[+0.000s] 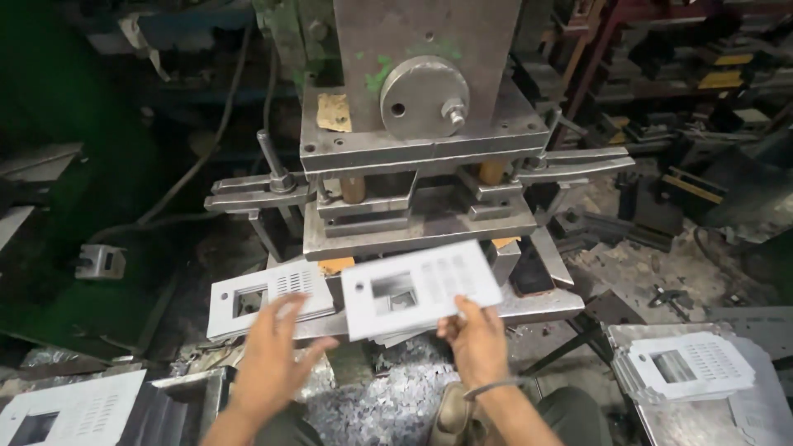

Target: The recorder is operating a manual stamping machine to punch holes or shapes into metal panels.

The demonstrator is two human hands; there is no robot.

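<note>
**Punched sheet-metal plates pass through a worker's hands at a stamping press**

Head camera: A person stands at a heavy steel press (417, 157), looking down at both bare hands. The right hand (477, 343), at about 6 o'clock in the frame, pinches the lower edge of a white perforated plate (421, 287) between thumb and fingers, holding it tilted and clear of the press bed (537, 306); gripping by the rim keeps the fingers off the cut-out window and the rows of slots. The plate is motion-blurred. It hangs just in front of the die opening, at roughly 12 o'clock from the right hand.

The left hand (273, 359), at about 7 o'clock, is spread wide with fingers apart, holding nothing. Its fingertips reach the near edge of a second punched plate (268, 296) that lies flat on the left end of the bed, at 12 o'clock from that hand; whether they press on it cannot be told through the blur.

A stack of like plates (690, 367) sits on a metal stand at 4 o'clock, close beside the worker's right arm, seemingly within easy reach. Another plate (70, 409) lies at 8 o'clock, in the lower left corner. Metal scrap (396, 396) litters the floor below the bed, between the worker's knees, directly under where the die would shed punchings. Clamp arms (248, 194) stick out at 9 o'clock from the die set, bolted down to hold the tooling in place. Racks of dark metal parts fill the background at 2 o'clock.
</note>
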